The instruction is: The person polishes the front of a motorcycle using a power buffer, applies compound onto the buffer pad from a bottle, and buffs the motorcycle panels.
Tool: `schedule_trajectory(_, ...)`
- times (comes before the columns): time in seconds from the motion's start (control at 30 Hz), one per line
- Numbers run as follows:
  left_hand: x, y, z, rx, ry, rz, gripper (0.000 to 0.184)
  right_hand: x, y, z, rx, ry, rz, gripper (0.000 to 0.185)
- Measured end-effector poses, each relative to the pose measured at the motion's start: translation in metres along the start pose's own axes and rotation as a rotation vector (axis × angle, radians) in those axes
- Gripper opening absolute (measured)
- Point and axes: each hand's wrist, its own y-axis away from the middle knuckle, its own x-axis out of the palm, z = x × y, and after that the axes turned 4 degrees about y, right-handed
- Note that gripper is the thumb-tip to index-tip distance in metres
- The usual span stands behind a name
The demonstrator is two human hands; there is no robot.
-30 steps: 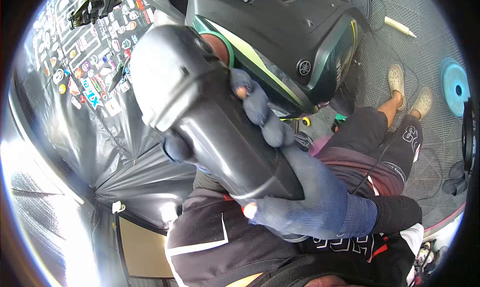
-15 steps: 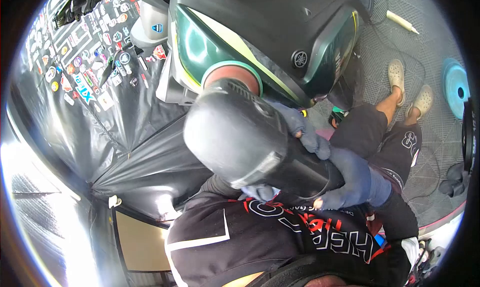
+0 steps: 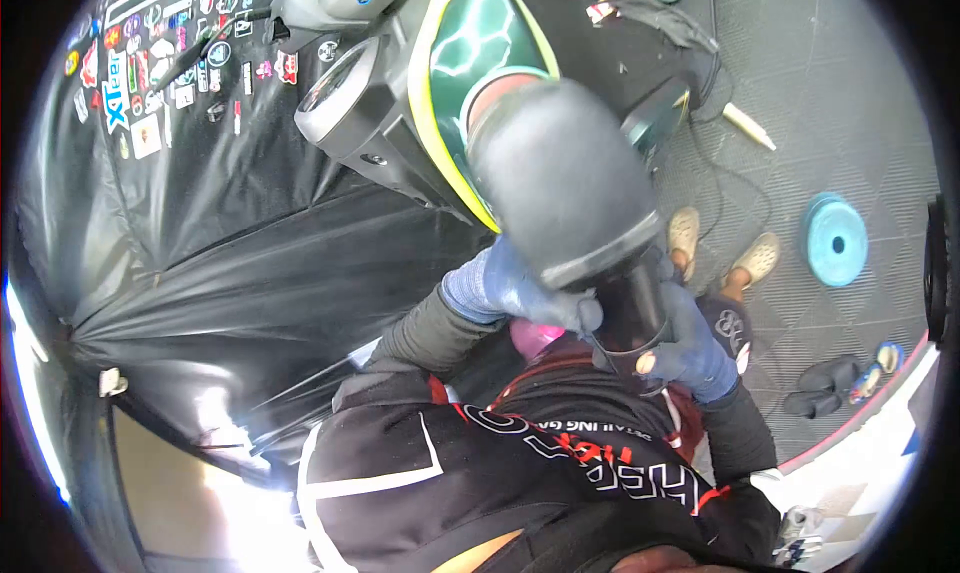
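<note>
A black power polisher (image 3: 570, 173) spans the middle of the view, its reddish pad (image 3: 492, 95) pressed to the glossy green, yellow-edged panel (image 3: 486, 28) of a scooter. My left hand (image 3: 520, 293), in a blue-grey glove, is closed at the near side of the polisher's body; part of its grip is hidden beneath the tool. My right hand (image 3: 692, 343), in a matching glove with a bare thumb tip, wraps around the polisher's rear end. Below the left hand shows a pink rounded thing (image 3: 535, 338), partly covered.
Feet in cream clogs (image 3: 757, 258) stand on the ribbed grey floor mat. A blue disc (image 3: 837, 241), a pale tube (image 3: 750, 126) and dark slippers (image 3: 825, 388) lie there too. A cable (image 3: 715, 173) trails nearby. Black sheeting with stickers (image 3: 150, 133) covers the left.
The view has shifted and turned. The polisher sits at a different angle, with its pad on the green panel in both frames. My left hand, mostly hidden before, now shows clearly.
</note>
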Motion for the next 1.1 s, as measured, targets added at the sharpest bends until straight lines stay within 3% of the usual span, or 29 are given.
schedule_trajectory(0.07, -0.001, 0.004, -0.002, -0.088, -0.036, -0.250, 0.066, 0.004, 0.001, 0.008, 0.047, -0.024, 0.060, 0.102)
schedule_trajectory(0.2, -0.006, 0.007, 0.024, 0.012, -0.145, -0.072, 0.055, 0.001, 0.000, -0.037, -0.059, -0.075, -0.111, 0.107)
schedule_trajectory(0.27, -0.012, 0.010, 0.040, -0.048, -0.183, -0.033, 0.058, 0.002, -0.001, -0.058, -0.103, -0.121, -0.157, 0.106)
schedule_trajectory(0.33, -0.013, 0.005, 0.046, 0.082, -0.223, 0.039, 0.062, 0.007, -0.003, -0.063, -0.152, -0.052, -0.282, 0.105)
schedule_trajectory(0.4, -0.017, 0.005, 0.044, -0.016, -0.175, 0.080, 0.070, 0.014, 0.000, -0.059, -0.148, 0.079, -0.347, 0.101)
schedule_trajectory(0.47, -0.018, -0.005, 0.044, 0.153, -0.303, 0.087, 0.056, 0.023, 0.005, -0.056, -0.190, 0.311, -0.539, 0.094)
schedule_trajectory(0.53, -0.019, -0.013, 0.038, 0.171, -0.223, 0.080, 0.051, 0.038, 0.008, -0.033, -0.176, 0.458, -0.602, 0.091)
schedule_trajectory(0.6, -0.019, -0.021, 0.029, 0.374, -0.250, 0.117, 0.049, 0.054, 0.010, -0.009, -0.166, 0.707, -0.679, 0.084)
schedule_trajectory(0.63, -0.018, -0.021, 0.013, 0.296, -0.201, 0.137, 0.049, 0.053, 0.007, -0.010, -0.237, 0.649, -0.664, 0.084)
schedule_trajectory(0.8, -0.008, -0.023, -0.024, 0.407, -0.005, 0.102, 0.043, 0.107, -0.002, 0.048, -0.119, 0.621, -0.742, 0.086)
schedule_trajectory(0.87, -0.005, -0.024, -0.041, 0.231, 0.175, 0.060, 0.041, 0.116, -0.003, 0.066, -0.054, 0.638, -0.755, 0.082)
schedule_trajectory(0.93, 0.003, -0.044, -0.044, 0.490, 0.258, 0.046, 0.040, 0.120, 0.000, 0.084, -0.024, 0.728, -0.808, 0.069)
schedule_trajectory(1.0, 0.004, -0.054, -0.056, 0.600, 0.219, 0.012, 0.034, 0.133, -0.003, 0.100, -0.062, 0.719, -0.907, 0.066)
schedule_trajectory(1.1, 0.010, -0.060, -0.071, 0.560, 0.351, -0.049, 0.024, 0.136, -0.005, 0.122, -0.010, 0.710, -0.920, 0.067)
